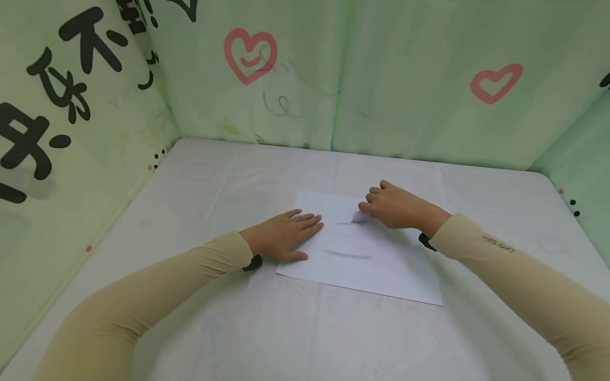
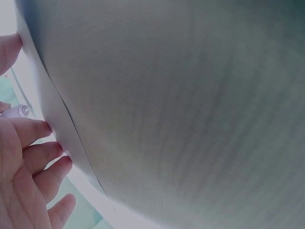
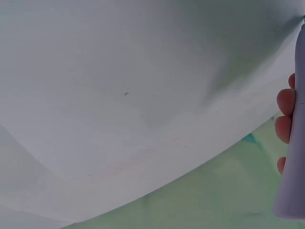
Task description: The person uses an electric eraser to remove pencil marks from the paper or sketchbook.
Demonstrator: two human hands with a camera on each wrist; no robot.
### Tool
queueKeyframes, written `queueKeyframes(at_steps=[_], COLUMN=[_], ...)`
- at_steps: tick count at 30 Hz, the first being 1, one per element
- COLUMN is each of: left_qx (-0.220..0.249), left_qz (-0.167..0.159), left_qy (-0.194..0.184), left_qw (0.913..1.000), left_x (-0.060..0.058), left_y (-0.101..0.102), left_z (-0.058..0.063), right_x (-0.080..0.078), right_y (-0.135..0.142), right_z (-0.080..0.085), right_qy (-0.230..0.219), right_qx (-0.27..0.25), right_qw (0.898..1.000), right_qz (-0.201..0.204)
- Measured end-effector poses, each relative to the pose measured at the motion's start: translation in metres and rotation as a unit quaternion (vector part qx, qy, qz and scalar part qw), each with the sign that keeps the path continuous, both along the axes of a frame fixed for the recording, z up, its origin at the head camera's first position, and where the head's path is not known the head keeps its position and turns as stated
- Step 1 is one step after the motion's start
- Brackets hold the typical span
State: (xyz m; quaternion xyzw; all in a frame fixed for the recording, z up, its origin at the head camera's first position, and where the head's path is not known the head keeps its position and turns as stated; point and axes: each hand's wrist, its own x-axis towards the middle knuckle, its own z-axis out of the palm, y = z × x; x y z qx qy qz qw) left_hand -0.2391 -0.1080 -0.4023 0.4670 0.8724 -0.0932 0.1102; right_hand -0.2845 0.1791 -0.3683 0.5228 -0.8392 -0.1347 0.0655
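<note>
A white sheet of paper [image 1: 381,275] lies on the table and bears two faint grey strokes, a longer lower stroke [image 1: 347,255] and a shorter upper stroke [image 1: 343,224]. My left hand [image 1: 290,235] rests on the sheet's left side, fingers spread and straight. In my right hand [image 1: 397,207] I grip a lavender pen-shaped tool [image 3: 298,143], wide at one end and tapering to a thin dark tip. That tip is at the right end of the upper stroke; fingertips [image 3: 286,101] curl round the body in the right wrist view. The head view hides most of the tool behind my hand.
A white cloth covers the table [image 1: 229,317]. Green curtains [image 1: 405,79] with printed hearts stand along the back, and a green panel [image 1: 71,174] with black characters rises at the left. Dark wrist straps [image 1: 253,263] show at both cuffs.
</note>
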Motion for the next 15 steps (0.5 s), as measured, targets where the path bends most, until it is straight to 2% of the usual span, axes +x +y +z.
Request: queueKeyframes(at_steps=[9, 15], left_qx=[-0.008, -0.004], left_qz=[-0.004, -0.005], left_qy=[0.002, 0.000], left_qw=[1.0000, 1.0000], left_x=[0.0001, -0.0006], left_y=[0.0006, 0.0003], left_z=[0.0023, 0.0014], right_x=[0.0007, 0.0004], right_y=[-0.0023, -0.0024], right_z=[0.0003, 0.0003], right_qy=[-0.021, -0.013], right_qx=[0.039, 0.033], right_qw=[0.999, 0.999], right_qz=[-0.030, -0.032])
